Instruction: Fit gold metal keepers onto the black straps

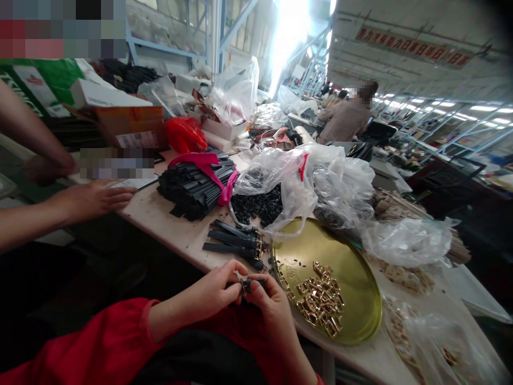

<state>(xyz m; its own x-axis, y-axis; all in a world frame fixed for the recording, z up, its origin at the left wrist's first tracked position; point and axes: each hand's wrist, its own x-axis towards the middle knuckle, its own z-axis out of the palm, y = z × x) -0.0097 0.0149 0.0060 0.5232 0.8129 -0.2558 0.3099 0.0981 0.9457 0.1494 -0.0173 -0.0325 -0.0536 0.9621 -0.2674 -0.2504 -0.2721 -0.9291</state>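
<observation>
My left hand [208,293] and my right hand [273,306] meet in front of me at the table's near edge. Between their fingertips is a short black strap [256,283] with a gold buckle [242,287] at its end. My left fingers pinch the buckle, while the right thumb and fingers close on the strap. Just beyond lie several black straps with buckles [234,240]. To the right, a round gold tray [360,289] bears a heap of loose gold buckles [323,302] and some small black pieces.
A bundle of black straps [196,187] is tied with a pink band [226,187]. Clear plastic bags [300,171] hold small black pieces [258,206]; more bags [406,240] lie right. At left, another person's hand [94,198] rests by the table edge.
</observation>
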